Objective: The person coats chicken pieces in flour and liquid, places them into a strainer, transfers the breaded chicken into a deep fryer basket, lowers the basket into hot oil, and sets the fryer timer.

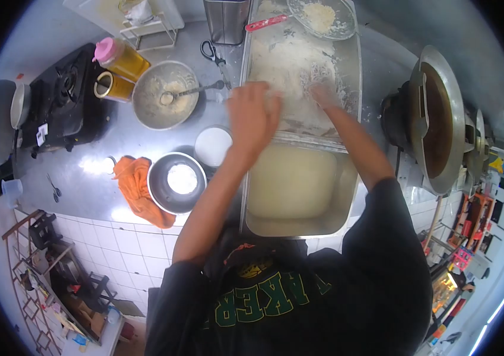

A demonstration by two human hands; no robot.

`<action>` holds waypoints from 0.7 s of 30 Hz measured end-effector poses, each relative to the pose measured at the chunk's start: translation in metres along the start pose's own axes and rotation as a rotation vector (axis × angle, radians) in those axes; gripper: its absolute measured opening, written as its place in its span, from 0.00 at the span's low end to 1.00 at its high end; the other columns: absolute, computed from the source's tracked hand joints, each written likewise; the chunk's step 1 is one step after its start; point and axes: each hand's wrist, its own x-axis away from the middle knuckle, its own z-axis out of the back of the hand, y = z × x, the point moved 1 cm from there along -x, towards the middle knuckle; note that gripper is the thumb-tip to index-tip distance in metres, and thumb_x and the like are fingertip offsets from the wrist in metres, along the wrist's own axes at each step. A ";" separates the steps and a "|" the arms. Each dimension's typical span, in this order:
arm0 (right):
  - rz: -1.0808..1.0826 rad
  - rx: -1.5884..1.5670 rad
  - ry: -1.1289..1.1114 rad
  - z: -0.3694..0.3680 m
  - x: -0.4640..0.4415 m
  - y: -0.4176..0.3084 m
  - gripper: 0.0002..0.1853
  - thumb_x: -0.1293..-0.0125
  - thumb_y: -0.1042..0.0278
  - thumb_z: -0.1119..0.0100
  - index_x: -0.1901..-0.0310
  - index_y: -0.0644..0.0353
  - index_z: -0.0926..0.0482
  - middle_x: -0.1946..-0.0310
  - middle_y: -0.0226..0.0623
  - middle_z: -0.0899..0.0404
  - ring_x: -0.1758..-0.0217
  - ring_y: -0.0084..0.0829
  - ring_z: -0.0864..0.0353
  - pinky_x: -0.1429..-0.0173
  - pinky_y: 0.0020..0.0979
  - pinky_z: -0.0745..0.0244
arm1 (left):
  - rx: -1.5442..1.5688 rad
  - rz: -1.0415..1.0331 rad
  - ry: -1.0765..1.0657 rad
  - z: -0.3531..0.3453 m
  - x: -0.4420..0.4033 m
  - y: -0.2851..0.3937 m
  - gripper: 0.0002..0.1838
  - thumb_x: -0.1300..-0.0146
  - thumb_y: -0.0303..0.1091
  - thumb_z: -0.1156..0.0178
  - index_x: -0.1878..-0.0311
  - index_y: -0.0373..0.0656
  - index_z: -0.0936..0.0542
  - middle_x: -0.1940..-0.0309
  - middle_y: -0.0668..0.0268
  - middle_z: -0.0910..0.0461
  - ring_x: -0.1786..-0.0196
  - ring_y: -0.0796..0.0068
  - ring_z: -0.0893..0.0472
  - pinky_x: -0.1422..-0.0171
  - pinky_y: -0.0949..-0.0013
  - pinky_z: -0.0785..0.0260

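Note:
A metal tray (353,65) holds a layer of white flour-like powder (287,56). My right hand (323,92) is down in the powder at the tray's right side, its fingers coated white; whether they hold anything is hidden. Over the tray's left edge is my left hand (255,110), slightly blurred, with thumb and fingers apart and nothing seen in it. Nearer my body, a deep metal pan (344,219) contains pale cloudy liquid (290,181). At the tray's far end lies a plate (350,24) of crumbly pale bits, beside a red-handled utensil (266,23).
To the left are a bowl (145,113) with a ladle, scissors (213,54), a small pot (157,199), an orange cloth (136,190), oil containers (127,62) and a black stove (65,113). A large wok (459,118) of brown liquid stands at right.

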 end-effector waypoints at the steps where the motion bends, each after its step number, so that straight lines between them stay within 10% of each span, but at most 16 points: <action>1: 0.046 0.143 0.021 -0.010 -0.014 0.005 0.20 0.36 0.60 0.50 0.47 0.59 0.19 0.56 0.44 0.16 0.51 0.46 0.18 0.35 0.51 0.31 | -0.011 -0.015 -0.002 0.005 -0.004 -0.010 0.13 0.32 0.40 0.43 0.52 0.41 0.24 0.57 0.55 0.22 0.52 0.50 0.26 0.48 0.48 0.38; 9: 0.777 0.547 -0.025 -0.095 -0.125 -0.042 0.14 0.39 0.67 0.47 0.58 0.62 0.14 0.62 0.48 0.14 0.57 0.49 0.16 0.44 0.54 0.26 | -0.127 0.161 -0.078 -0.009 0.014 -0.036 0.24 0.27 0.47 0.45 0.38 0.39 0.30 0.42 0.48 0.31 0.41 0.47 0.32 0.39 0.47 0.42; 13: 0.230 -0.229 -0.005 -0.084 -0.160 -0.080 0.16 0.38 0.63 0.48 0.59 0.63 0.14 0.57 0.52 0.15 0.50 0.52 0.17 0.42 0.51 0.26 | -0.158 0.153 -0.107 -0.010 0.015 -0.038 0.26 0.24 0.48 0.50 0.36 0.36 0.32 0.41 0.47 0.32 0.40 0.48 0.32 0.36 0.49 0.42; 21: 0.534 0.126 -0.112 -0.061 -0.130 -0.091 0.22 0.32 0.57 0.54 0.45 0.62 0.21 0.47 0.52 0.20 0.43 0.50 0.21 0.36 0.45 0.28 | -0.115 0.138 -0.044 -0.013 0.014 -0.047 0.26 0.25 0.49 0.49 0.36 0.37 0.31 0.44 0.49 0.30 0.42 0.48 0.31 0.36 0.51 0.41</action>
